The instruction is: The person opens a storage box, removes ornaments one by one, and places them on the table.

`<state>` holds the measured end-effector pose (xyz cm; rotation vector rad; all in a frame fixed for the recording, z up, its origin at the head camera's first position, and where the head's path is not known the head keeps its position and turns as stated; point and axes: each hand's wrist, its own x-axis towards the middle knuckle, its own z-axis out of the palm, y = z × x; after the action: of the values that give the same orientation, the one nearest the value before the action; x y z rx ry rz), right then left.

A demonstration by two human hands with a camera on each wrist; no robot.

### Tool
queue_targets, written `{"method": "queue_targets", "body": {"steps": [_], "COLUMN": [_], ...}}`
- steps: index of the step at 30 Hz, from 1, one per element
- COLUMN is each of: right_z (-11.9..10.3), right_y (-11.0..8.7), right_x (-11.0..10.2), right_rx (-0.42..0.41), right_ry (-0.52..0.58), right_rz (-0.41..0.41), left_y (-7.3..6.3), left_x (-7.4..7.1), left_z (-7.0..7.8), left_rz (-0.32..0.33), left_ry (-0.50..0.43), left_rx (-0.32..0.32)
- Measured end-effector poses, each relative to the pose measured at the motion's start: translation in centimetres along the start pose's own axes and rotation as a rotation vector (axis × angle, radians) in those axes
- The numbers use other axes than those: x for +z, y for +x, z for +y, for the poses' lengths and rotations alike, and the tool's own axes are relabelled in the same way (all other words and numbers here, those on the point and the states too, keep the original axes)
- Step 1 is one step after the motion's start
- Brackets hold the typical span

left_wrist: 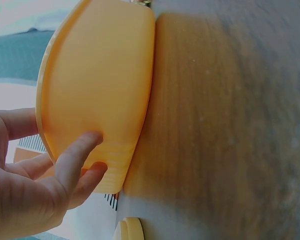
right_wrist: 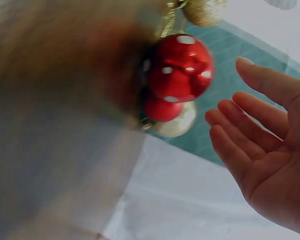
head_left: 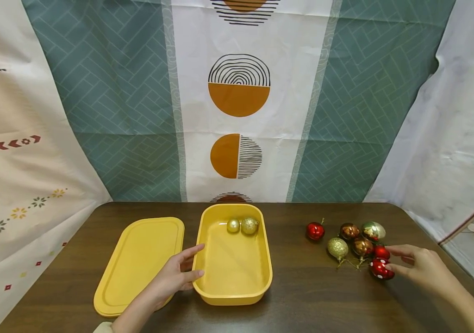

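Note:
My left hand [head_left: 177, 272] grips the left rim of a yellow plastic box [head_left: 268, 277]. In the left wrist view, some fingers [left_wrist: 75, 157] lie against the box's outer wall, others reach over its rim. Inside, at the far end, lie a small gold ball ornament [head_left: 233, 225] and a glittery gold one [head_left: 249, 225]. At the right, my right hand [head_left: 420, 266] is beside a red ball ornament with white dots [head_left: 381, 268]. The right wrist view shows spread fingers and a gap between them and that ball. A plain red ball [head_left: 381, 252] lies just behind it.
More ornaments cluster by the right hand: two copper balls [head_left: 363, 247], a shiny pale gold one [head_left: 373, 231] and a glittery gold one [head_left: 338, 248]. Another red ball [head_left: 315, 231] lies apart, nearer the box. A yellow lid [head_left: 145, 263] lies flat left of the box.

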<state>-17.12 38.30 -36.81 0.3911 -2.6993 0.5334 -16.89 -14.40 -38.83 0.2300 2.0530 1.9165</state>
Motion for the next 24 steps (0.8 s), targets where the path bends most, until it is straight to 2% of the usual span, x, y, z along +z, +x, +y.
{"method": "queue_targets", "body": {"steps": [7,10,24], "right_z": [-2.6,-4.1,-11.2], "right_y": [1.5,2.4,7.0], "right_x": [-0.4,-0.2,2.3], "right_rx": [-0.125,-0.156,-0.228], "right_ry": [0.021,0.06,0.198], "right_rz": [0.133,0.153,0.027], "left_y": [0.1,0.1,-0.1], "left_x": [0.0,0.0,0.0], "left_z": [-0.1,-0.1,0.0], "left_rz": [-0.005,-0.003,0.001], "left_ry": [-0.004,-0.004,0.001], "left_rx": [0.003,0.002,-0.001]}}
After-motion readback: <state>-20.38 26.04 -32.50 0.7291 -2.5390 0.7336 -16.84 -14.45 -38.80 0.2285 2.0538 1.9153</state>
